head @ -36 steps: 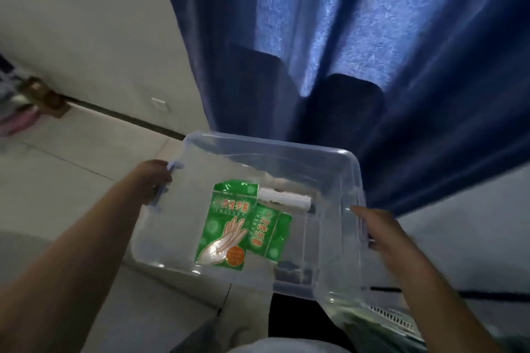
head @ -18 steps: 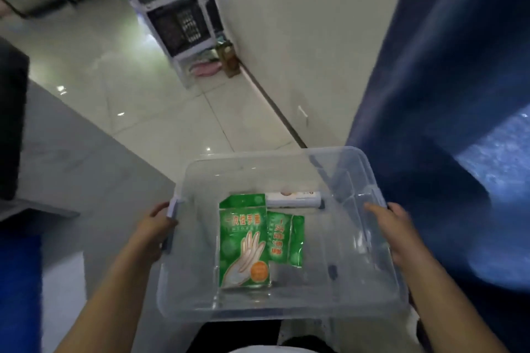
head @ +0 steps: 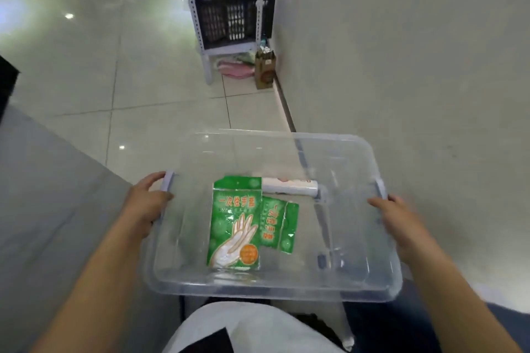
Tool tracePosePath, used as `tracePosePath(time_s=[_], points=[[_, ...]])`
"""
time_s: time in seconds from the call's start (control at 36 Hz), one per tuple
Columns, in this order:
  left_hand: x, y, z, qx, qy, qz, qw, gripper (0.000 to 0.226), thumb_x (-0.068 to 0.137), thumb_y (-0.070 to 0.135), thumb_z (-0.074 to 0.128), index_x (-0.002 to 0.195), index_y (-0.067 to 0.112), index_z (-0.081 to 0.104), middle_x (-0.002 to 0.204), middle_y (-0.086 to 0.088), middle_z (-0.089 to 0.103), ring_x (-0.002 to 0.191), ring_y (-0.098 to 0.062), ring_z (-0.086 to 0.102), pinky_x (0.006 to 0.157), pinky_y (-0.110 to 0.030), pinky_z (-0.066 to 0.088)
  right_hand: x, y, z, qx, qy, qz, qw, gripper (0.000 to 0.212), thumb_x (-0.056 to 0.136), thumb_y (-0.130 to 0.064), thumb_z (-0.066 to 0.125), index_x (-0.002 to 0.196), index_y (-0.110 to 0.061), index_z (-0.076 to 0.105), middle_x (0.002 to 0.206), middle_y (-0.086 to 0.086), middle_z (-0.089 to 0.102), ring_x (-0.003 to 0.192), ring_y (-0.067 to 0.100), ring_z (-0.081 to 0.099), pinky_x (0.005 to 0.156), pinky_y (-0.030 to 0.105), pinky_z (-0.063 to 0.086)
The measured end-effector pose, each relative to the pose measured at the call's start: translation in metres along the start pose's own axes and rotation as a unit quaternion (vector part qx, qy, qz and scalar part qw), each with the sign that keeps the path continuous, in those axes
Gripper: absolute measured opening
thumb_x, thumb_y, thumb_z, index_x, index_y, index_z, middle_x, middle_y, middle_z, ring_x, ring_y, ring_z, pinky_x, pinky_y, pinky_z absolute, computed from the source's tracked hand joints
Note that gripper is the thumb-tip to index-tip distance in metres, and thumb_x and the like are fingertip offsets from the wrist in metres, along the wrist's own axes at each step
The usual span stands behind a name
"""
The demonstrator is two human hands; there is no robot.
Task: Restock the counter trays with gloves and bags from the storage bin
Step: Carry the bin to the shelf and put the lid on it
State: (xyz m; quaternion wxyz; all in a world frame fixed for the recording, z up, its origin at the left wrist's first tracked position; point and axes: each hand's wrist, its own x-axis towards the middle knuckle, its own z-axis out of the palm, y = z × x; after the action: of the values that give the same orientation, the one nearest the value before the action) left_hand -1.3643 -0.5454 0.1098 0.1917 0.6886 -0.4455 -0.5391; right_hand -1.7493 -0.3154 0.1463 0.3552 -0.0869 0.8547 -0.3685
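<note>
- The clear plastic storage bin (head: 355,157) fills the lower centre of the frame, and a person holds it in the air by its two short sides.
- The left hand (head: 146,203) is at the left-centre of the frame. Its fingers curl around the pale handle (head: 167,185) on the left side of the bin, with the thumb lying along the wall below the handle.
- The right hand (head: 401,223) is at the right-centre of the frame, against the right side of the bin. The thumb lies on the rim and the fingers go down behind the wall (they are hidden there, so the exact grip cannot be seen), but the hand clearly holds this side.
- On the bottom of the bin lies a large green glove packet (head: 233,223) with a white hand drawn on it. It is flat and sits a little left of the middle.
- A smaller green packet (head: 279,226) is just to its right, and the large packet partly covers its left edge.
- A white roll (head: 289,187) lies on its side above both packets, touching the top right corner of the large one.
- In the upper centre of the frame a white metal rack (head: 200,26) stands against the wall, with a dark crate (head: 229,23) on its shelf.
- Under the rack is something pink (head: 235,69), and a brown paper bag (head: 265,71) stands beside it at the wall.
- The floor (head: 86,66) has light glossy tiles, and a grey surface (head: 43,195) covers the left side of the frame.
</note>
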Motion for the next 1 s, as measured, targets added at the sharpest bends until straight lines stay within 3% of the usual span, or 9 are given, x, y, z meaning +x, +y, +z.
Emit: tracePosePath(time_s=[0.08,0.17,0.31,0.36,0.44,0.58,0.72,0.83,1.0], points=[[0.043,0.045,-0.005,0.001,0.006,0.003,1.0,0.05,0.087,0.0,0.063,0.125,0.032,0.062,0.119,-0.02,0.063,0.084,-0.032,0.059,0.063,-0.032,0.045,0.032,-0.054,0.017,0.034,-0.002,-0.012,0.999,0.023,0.085,-0.022,0.065,0.106,-0.012,0.066,0.09,0.013,0.066,0.079,0.031,0.062,0.074,0.046,0.052],[0.08,0.084,-0.009,-0.01,0.017,0.0,1.0,0.053,0.087,0.0,0.062,0.129,0.03,0.061,0.123,-0.022,0.063,0.079,-0.029,0.059,0.062,-0.03,0.046,0.059,-0.103,0.039,0.049,0.004,-0.028,0.998,0.019,0.08,-0.025,0.067,0.094,-0.014,0.067,0.084,0.006,0.067,0.072,0.026,0.061,0.068,0.037,0.049],[0.152,0.137,-0.017,-0.033,0.024,-0.019,0.999,0.053,0.089,-0.001,0.063,0.131,0.031,0.059,0.12,-0.022,0.063,0.093,-0.038,0.06,0.086,-0.058,0.052,0.131,-0.183,0.087,0.041,-0.018,-0.042,0.998,0.022,0.079,-0.029,0.067,0.097,-0.017,0.07,0.087,0.004,0.067,0.076,0.026,0.061,0.068,0.034,0.047],[0.187,0.154,-0.021,-0.046,0.04,-0.035,0.998,0.053,0.089,-0.003,0.061,0.132,0.029,0.059,0.12,-0.023,0.062,0.09,-0.037,0.058,0.083,-0.056,0.053,0.167,-0.216,0.113,0.029,-0.041,-0.045,0.998,0.029,0.078,-0.03,0.067,0.103,-0.016,0.07,0.092,0.009,0.067,0.078,0.028,0.06,0.071,0.038,0.047],[0.242,0.18,-0.035,-0.049,0.058,-0.059,0.995,0.051,0.09,-0.004,0.059,0.132,0.026,0.061,0.119,-0.025,0.061,0.09,-0.039,0.059,0.068,-0.045,0.054,0.22,-0.272,0.156,0.017,-0.06,-0.069,0.996,0.011,0.079,-0.026,0.069,0.089,-0.025,0.07,0.085,0.004,0.068,0.069,0.025,0.06,0.056,0.027,0.042],[0.323,0.228,-0.078,-0.063,0.097,-0.116,0.986,0.051,0.089,-0.004,0.06,0.13,0.026,0.061,0.107,-0.023,0.062,0.087,-0.038,0.06,0.066,-0.047,0.056,0.296,-0.38,0.246,0.0,-0.14,-0.099,0.985,0.023,0.083,-0.024,0.068,0.105,-0.03,0.069,0.089,-0.007,0.068,0.072,0.016,0.062,0.052,0.023,0.04],[0.386,0.275,-0.131,-0.106,0.164,-0.143,0.97,0.049,0.088,-0.004,0.06,0.122,0.031,0.065,0.104,-0.021,0.064,0.078,-0.036,0.061,0.063,-0.044,0.056,0.348,-0.494,0.349,-0.016,-0.199,-0.118,0.973,0.028,0.085,-0.016,0.069,0.113,-0.021,0.068,0.091,0.003,0.067,0.068,0.018,0.06,0.056,0.026,0.046],[0.43,0.302,-0.176,-0.168,0.215,-0.144,0.951,0.051,0.087,-0.003,0.064,0.12,0.035,0.063,0.119,-0.022,0.063,0.089,-0.034,0.062,0.073,-0.047,0.054,0.37,-0.588,0.436,-0.044,-0.24,-0.129,0.961,0.04,0.085,-0.021,0.069,0.124,-0.018,0.065,0.109,0.006,0.069,0.091,0.025,0.066,0.075,0.034,0.053],[0.535,0.334,-0.242,-0.225,0.261,-0.133,0.929,0.053,0.088,-0.003,0.062,0.131,0.028,0.061,0.102,-0.019,0.063,0.074,-0.03,0.059,0.075,-0.047,0.053,0.384,-0.713,0.573,-0.062,-0.263,-0.179,0.946,0.021,0.076,-0.015,0.071,0.093,-0.026,0.078,0.082,-0.002,0.078,0.075,0.02,0.07,0.071,0.033,0.059]])
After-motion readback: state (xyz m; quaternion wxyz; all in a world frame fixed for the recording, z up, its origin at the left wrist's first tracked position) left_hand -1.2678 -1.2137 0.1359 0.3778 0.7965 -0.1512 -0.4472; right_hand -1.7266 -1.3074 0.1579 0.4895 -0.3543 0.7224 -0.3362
